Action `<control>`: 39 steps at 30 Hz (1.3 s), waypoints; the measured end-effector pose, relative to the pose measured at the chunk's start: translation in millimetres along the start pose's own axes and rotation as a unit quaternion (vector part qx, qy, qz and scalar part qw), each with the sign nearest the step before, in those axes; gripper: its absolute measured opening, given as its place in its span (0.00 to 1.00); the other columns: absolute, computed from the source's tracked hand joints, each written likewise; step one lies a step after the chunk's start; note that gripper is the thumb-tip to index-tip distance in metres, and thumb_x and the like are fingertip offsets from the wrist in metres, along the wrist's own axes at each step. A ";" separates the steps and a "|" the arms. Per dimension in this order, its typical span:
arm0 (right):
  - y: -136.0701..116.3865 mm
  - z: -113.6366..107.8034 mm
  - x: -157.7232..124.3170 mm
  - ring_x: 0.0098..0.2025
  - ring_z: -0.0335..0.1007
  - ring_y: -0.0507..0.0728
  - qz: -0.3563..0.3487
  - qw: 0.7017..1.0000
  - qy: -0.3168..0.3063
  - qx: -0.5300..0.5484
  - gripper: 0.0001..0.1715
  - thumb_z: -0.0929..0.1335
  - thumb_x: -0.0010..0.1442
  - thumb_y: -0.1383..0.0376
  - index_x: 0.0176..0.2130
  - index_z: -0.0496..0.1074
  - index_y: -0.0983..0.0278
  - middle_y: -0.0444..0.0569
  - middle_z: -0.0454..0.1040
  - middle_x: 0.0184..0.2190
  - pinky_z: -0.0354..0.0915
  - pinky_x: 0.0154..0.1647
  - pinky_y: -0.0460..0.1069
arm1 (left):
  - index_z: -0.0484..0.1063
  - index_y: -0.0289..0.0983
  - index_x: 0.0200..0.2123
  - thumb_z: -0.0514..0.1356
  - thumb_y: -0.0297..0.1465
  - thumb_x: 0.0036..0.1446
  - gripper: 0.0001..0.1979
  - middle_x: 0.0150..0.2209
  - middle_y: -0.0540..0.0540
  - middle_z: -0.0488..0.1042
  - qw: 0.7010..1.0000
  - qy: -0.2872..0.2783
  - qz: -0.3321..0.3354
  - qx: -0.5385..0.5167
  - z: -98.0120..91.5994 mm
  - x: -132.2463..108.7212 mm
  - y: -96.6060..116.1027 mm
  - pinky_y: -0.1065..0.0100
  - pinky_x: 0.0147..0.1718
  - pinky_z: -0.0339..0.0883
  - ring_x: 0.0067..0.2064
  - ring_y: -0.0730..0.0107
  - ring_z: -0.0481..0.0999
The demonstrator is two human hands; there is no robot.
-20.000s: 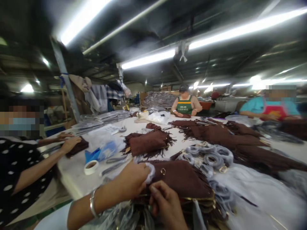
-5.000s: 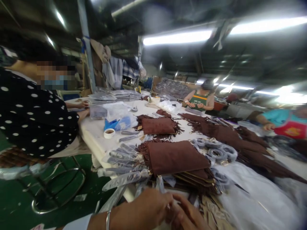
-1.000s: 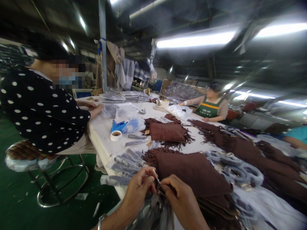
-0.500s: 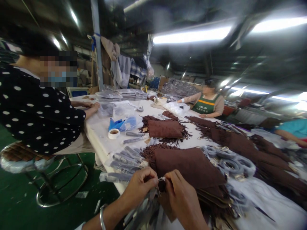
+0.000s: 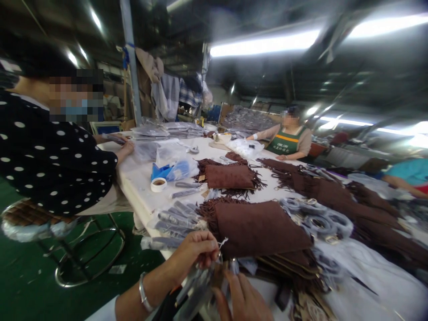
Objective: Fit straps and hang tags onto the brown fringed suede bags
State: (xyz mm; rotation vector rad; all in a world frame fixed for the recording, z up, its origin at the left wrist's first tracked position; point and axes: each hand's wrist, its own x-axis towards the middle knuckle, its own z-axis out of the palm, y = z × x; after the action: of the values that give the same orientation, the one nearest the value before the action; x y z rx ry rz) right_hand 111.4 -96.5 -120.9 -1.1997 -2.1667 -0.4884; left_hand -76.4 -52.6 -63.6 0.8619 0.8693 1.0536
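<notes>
My left hand is closed in a pinch on a thin white string or tie at the near edge of a stack of brown fringed suede pieces. Below it my right hand curls around clear plastic-wrapped items held low at the table's near edge. A silver bangle sits on my left wrist. What exactly the right fingers grip is blurred.
A person in a black polka-dot top sits at the left on a stool. Wrapped grey strips, a tape roll, coiled straps and more brown pieces cover the white table. Two other workers sit farther off.
My right hand has dropped from the pinch beside my left hand to below the table edge. My left hand keeps hold of the white string.
</notes>
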 end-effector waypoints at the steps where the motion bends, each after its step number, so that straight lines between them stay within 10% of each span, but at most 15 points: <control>1: -5.6 2.9 0.3 0.24 0.73 0.57 0.012 1.000 -0.002 -0.022 0.23 0.58 0.67 0.51 0.46 0.70 0.64 0.52 0.76 0.30 0.63 0.23 0.50 | 0.68 0.34 0.27 0.65 0.38 0.50 0.14 0.23 0.48 0.73 1.000 -0.002 0.000 -0.003 -1.0 -0.4 -0.4 0.79 0.15 0.51 0.18 0.81 0.65; 11: -19.6 24.2 -7.5 0.21 0.71 0.55 0.090 0.993 -0.062 -0.040 0.23 0.53 0.70 0.56 0.43 0.70 0.61 0.51 0.73 0.32 0.63 0.19 0.49 | 0.70 0.32 0.28 0.65 0.35 0.51 0.11 0.23 0.47 0.73 0.999 -0.021 -0.004 -0.026 -11.0 -8.0 3.0 0.80 0.15 0.52 0.18 0.80 0.67; 20: 7.1 -16.6 13.9 0.23 0.72 0.52 0.009 0.999 0.041 -0.005 0.14 0.58 0.69 0.64 0.43 0.71 0.61 0.45 0.76 0.28 0.60 0.25 0.46 | 0.77 0.31 0.42 0.64 0.35 0.52 0.16 0.23 0.46 0.76 0.990 -0.123 -0.058 -0.027 -20.4 -5.3 5.7 0.80 0.14 0.56 0.16 0.78 0.69; 31: -2.8 -19.8 67.2 0.28 0.72 0.52 0.029 0.982 -0.081 0.167 0.16 0.61 0.54 0.75 0.37 0.71 0.60 0.47 0.72 0.36 0.63 0.28 0.44 | 0.69 0.39 0.57 0.64 0.30 0.48 0.30 0.33 0.45 0.80 0.978 -0.168 -0.036 0.115 2.6 -21.5 31.8 0.77 0.16 0.63 0.18 0.74 0.73; 35: -5.6 -19.1 74.2 0.35 0.71 0.53 0.077 0.900 -0.103 0.417 0.18 0.60 0.58 0.72 0.43 0.73 0.60 0.46 0.70 0.34 0.65 0.34 0.43 | 0.76 0.35 0.45 0.64 0.34 0.52 0.16 0.32 0.46 0.79 0.982 -0.077 0.040 0.166 9.4 -22.1 25.0 0.77 0.18 0.63 0.20 0.75 0.72; 39: -0.9 -20.4 68.8 0.25 0.63 0.50 0.207 0.708 -0.144 0.660 0.17 0.66 0.59 0.53 0.42 0.73 0.62 0.43 0.67 0.27 0.60 0.23 0.44 | 0.77 0.35 0.36 0.60 0.41 0.60 0.15 0.32 0.45 0.78 0.969 -0.013 0.106 0.222 1.3 -23.9 13.1 0.76 0.21 0.63 0.24 0.73 0.74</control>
State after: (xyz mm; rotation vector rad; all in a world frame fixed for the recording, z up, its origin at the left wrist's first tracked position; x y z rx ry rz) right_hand 89.5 -65.4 -60.0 -0.7874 -1.6206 1.3375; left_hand -85.9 -72.2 -47.1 1.3663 1.0275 1.0435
